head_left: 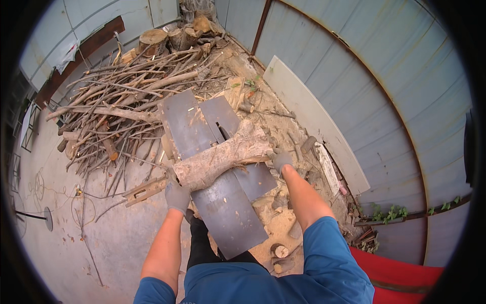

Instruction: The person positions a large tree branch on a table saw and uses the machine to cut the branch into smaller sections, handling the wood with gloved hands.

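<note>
A thick log [220, 158] with rough pale-brown bark lies across a dark metal saw table [228, 215], its right part forking upward. My left hand [177, 196], in a grey glove, grips the log's left end. My right hand [280, 159], also gloved, holds the right end near a splintered edge. Just beyond the log, a narrow slot [221, 130] shows in the table top, with something dark in it; the log hides its near part. Wood chips and dust lie on the metal plates.
A large heap of branches [131, 106] lies at the far left, with cut stumps [153, 36] behind it. A slotted wooden bar [146, 191] sticks out left of the table. Sawdust and log pieces [279, 250] cover the ground at right, below a leaning board [316, 119] and metal wall.
</note>
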Demonstrator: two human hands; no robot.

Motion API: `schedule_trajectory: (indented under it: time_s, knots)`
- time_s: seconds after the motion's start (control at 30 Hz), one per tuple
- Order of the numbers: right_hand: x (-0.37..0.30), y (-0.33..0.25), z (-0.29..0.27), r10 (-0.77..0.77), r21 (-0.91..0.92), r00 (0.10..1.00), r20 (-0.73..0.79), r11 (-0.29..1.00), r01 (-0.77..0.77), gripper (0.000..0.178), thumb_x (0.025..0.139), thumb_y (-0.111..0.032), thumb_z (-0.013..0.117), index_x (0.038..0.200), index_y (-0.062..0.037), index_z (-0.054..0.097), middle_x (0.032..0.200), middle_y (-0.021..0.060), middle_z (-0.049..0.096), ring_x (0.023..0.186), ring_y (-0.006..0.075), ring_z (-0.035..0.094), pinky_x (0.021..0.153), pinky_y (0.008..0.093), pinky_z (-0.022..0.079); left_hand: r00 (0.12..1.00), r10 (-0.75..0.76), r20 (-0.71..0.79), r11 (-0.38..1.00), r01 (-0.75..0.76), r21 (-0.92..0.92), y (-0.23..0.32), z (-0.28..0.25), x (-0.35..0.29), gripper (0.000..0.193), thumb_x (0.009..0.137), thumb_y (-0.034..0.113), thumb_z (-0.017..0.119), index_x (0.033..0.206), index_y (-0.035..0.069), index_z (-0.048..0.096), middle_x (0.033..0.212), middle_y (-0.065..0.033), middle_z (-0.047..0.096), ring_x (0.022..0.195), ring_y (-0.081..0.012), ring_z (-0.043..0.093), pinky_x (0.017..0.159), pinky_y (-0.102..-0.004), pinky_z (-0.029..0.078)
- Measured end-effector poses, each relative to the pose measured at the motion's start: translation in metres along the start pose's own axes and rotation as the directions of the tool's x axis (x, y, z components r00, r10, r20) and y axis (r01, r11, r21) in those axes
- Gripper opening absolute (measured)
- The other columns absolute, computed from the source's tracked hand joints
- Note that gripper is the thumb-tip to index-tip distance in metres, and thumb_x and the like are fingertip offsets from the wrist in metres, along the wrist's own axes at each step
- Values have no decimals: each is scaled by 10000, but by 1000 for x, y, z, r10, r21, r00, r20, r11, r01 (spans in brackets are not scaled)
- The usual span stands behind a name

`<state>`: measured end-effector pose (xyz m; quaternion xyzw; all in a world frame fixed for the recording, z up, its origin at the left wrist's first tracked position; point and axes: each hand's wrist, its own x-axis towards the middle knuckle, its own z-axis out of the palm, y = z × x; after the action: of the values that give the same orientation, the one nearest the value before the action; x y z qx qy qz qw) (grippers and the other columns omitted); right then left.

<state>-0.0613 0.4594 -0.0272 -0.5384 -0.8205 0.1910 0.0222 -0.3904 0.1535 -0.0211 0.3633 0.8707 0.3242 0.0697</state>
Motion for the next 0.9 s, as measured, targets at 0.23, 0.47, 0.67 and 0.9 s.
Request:
schedule_trajectory:
  time_s: [0.23,0.47,0.67,0.9]
  knots:
    - [1,-13,-13,172,206,982,84,961,-186,592,1004,-499,655,1379,-42,678,1356,211,688,1281,378,643,1075,418,498,995,-70,77,998,70,-2,6,-2,6,829,731,302,922,1394,-11,535,1239,-270,674,1158,-460,633,994,-509,505]
    - [11,-14,-6,197,334,979,57,920,-205,501,994,-464,677,1347,-109,716,1323,220,701,1254,383,658,1051,426,505,998,-50,24,996,48,72,2,0,12,936,724,321,929,1440,-87,485,1263,-283,669,1173,-466,632,1005,-494,504]
    - [18,-12,0,158,255,987,25,954,-159,482,991,-439,682,1341,-111,718,1278,221,717,1209,385,679,1017,422,522,995,-68,76,998,67,21,6,-4,19,829,715,320,931,1363,-44,566,1237,-271,683,1179,-452,633,1002,-493,507]
    - [24,-13,9,171,263,985,26,949,-172,470,991,-466,654,1293,-117,742,1278,200,719,1223,402,654,1047,449,501,998,-55,11,998,55,32,2,-2,19,755,711,333,931,1303,-13,613,1214,-260,695,1153,-446,643,983,-498,516]
